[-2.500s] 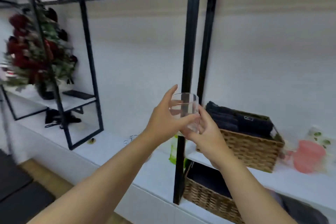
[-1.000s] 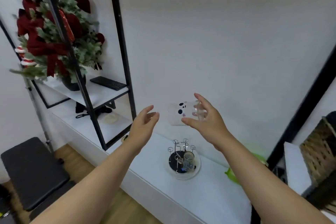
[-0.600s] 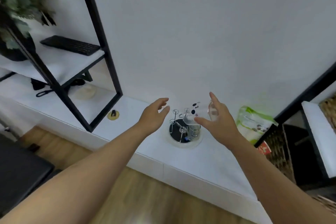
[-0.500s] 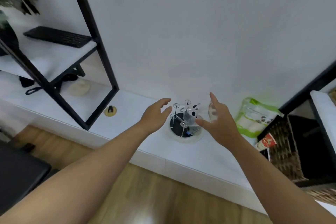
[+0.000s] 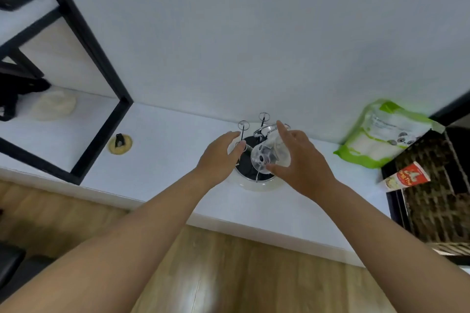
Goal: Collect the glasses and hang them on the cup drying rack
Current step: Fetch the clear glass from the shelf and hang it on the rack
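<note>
My right hand (image 5: 298, 160) grips a clear glass (image 5: 267, 157) with small dark spots, tilted with its base toward me, right over the cup drying rack (image 5: 254, 183). The rack has a round white base with a dark centre and thin metal prongs (image 5: 243, 126) that end in loops. It stands on the white counter (image 5: 173, 160) against the wall. My left hand (image 5: 220, 155) hovers at the rack's left side, fingers spread, holding nothing. The hands and the glass hide much of the rack, so I cannot tell what hangs on it.
A black metal shelf frame (image 5: 101, 84) stands at the left, with a pale round object (image 5: 54, 108) inside it. A small yellow disc (image 5: 120, 143) lies on the counter. A green pouch (image 5: 381, 134) leans on the wall at the right, beside a wicker basket (image 5: 437, 185).
I turned left from the basket shelf and looked down at the counter. My left hand let go of the glass; my right hand carried it down over the rack.
</note>
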Available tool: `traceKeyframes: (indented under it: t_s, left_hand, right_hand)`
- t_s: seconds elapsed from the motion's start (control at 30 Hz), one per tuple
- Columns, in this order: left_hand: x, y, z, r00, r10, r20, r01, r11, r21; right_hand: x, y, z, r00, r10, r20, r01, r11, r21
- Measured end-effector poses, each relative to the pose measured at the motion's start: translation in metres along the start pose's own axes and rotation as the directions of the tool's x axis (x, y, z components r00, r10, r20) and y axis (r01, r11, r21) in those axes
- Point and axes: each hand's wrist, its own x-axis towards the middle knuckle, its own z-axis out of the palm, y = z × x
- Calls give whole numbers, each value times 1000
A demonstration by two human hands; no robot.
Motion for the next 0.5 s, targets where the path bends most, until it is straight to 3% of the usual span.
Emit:
traceKeyframes:
  t_s: [0.23, 0.5]
  left_hand:
    - [22, -11, 17, 999, -47, 25, 51, 987, -155]
    - [28, -24, 41, 996, -76, 42, 81, 984, -156]
  right_hand:
    - [24, 16, 32, 999, -21, 40, 22, 999, -39]
    - [34, 24, 55, 994, -97, 58, 103, 986, -130]
